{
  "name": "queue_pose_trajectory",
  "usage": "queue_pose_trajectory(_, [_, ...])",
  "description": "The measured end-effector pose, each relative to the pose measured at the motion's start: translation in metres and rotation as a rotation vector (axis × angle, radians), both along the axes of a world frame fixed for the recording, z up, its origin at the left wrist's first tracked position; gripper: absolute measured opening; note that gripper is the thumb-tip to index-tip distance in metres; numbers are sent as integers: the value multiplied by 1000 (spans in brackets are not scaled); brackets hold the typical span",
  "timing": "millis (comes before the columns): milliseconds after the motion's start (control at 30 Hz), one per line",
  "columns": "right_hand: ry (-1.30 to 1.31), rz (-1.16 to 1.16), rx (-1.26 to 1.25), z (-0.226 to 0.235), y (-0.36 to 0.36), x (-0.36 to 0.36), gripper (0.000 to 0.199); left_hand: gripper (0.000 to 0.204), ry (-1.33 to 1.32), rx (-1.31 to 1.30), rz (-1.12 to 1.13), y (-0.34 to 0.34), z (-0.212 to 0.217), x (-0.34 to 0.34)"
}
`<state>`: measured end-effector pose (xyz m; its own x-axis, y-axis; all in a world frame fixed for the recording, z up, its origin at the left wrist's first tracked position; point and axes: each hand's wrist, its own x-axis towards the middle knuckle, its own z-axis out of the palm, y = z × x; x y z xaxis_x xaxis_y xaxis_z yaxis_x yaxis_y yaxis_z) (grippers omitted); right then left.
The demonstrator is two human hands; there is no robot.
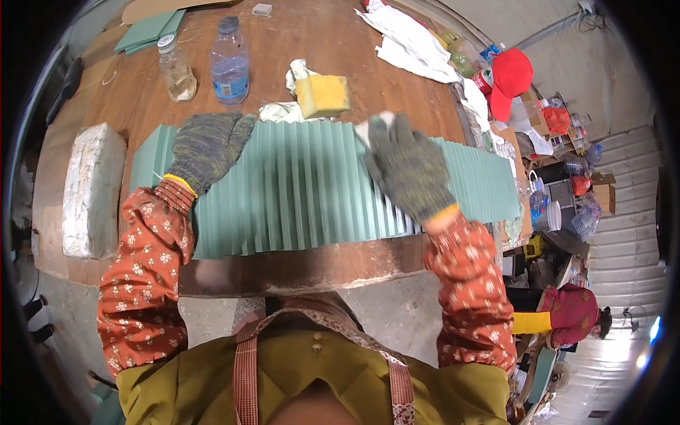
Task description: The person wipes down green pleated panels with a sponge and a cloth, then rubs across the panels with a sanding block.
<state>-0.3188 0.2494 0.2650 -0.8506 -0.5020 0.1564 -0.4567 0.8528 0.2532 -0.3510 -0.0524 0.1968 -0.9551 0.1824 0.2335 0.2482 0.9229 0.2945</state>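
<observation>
A long green pleated sheet [304,191], folded like an accordion, lies across the wooden table [340,42] in front of me. Both my hands wear grey knitted gloves with yellow cuffs. My left hand [209,145] rests flat, fingers together, on the sheet's left part. My right hand [407,166] presses on the sheet's far edge right of the middle, with a small white piece [365,129] showing at its fingertips; whether it grips that piece is unclear.
Behind the sheet lie a yellow sponge [322,95] and crumpled cloth [280,112]. Two plastic bottles [230,64] stand far left of them. A silver-wrapped block [92,188] lies at the left. White cloths [411,42] and a red cap [511,74] sit far right. Another person [567,315] crouches lower right.
</observation>
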Motion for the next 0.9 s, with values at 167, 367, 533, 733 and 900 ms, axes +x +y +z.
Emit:
queue_pose_trajectory(167, [11,-33,89,6,-7,5,52,48,-32,18,15,-2,2,1])
queue_pose_trajectory(367, [23,67,134,12,8,119,52,47,-220,-56,76,1,21,5])
queue_pose_trajectory(533, [-397,-126,-258,33,20,129,54,46,-243,-54,55,-2,16,3])
queue_pose_trajectory(733, [-264,-170,-910,5,67,120,47,46,-241,-57,61,6,18,2])
queue_pose_trajectory(900, [-628,-508,-1440,-3,66,114,51,48,-222,-46,87,3,18,3])
